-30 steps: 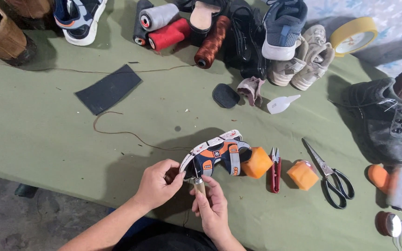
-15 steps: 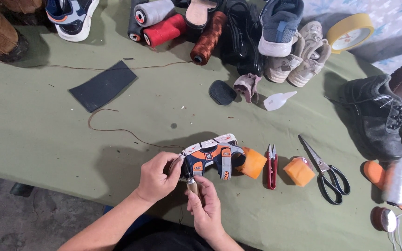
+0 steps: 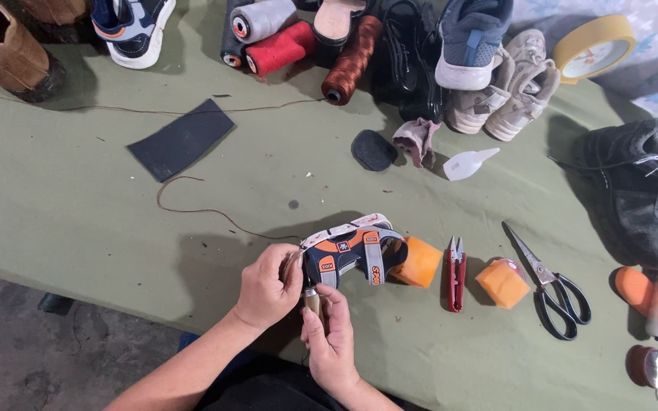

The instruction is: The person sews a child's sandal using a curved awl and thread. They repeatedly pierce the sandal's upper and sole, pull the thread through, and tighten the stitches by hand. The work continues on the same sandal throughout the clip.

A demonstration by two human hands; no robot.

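Green cloth covers the whole table [image 3: 78, 198], and right at the near edge there's a small sandal [image 3: 352, 250] in navy, orange and white lying on its side. The left hand [image 3: 266, 288] is closed around the sandal's heel end, pinning it in place. The right hand [image 3: 330, 342] is just below it, fingers pinched shut on a small wooden-handled tool [image 3: 312, 298] that pokes up against the sandal's sole. A thin brown thread [image 3: 192, 205] snakes over the cloth from the sandal toward a flat black patch [image 3: 180, 138].

Just beside the sandal's toe sits an orange block [image 3: 419, 262], then red snips [image 3: 455, 272], another orange block [image 3: 503, 283] and black scissors [image 3: 554, 285], all in a row to the right. Further back there's a bunch of thread spools [image 3: 291, 38] in grey, red and brown, plus a pile of sneakers [image 3: 489, 68]. A black boot [image 3: 637, 190] sits at the right edge, and a roll of yellow tape [image 3: 592, 46] is in the far corner.
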